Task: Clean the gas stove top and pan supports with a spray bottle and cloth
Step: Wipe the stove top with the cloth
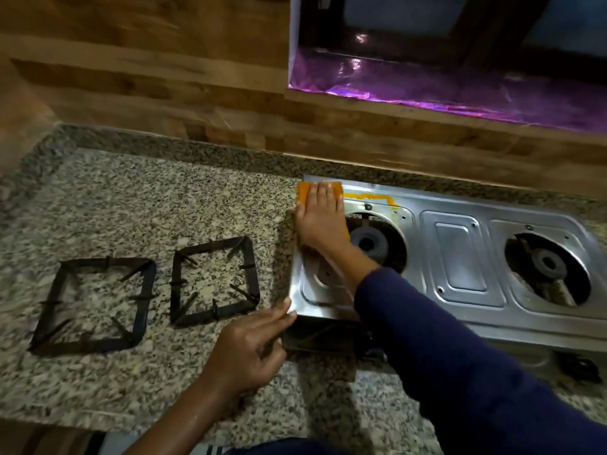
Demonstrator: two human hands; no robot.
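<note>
A steel two-burner gas stove (460,257) sits on the granite counter at the right. My right hand (320,221) lies flat on an orange cloth (307,191), pressing it onto the stove's far left corner. An orange smear (371,197) runs along the stove's back edge beside the cloth. My left hand (249,349) grips the stove's near left corner with the thumb on top. Two black square pan supports (95,303) (215,279) lie on the counter left of the stove. No spray bottle is in view.
The speckled granite counter (147,198) stretches left and forward. A wood-patterned wall (164,93) stands behind it. A recess lined with purple foil (443,90) opens above the stove. A black control knob (579,367) sticks out from the stove's front.
</note>
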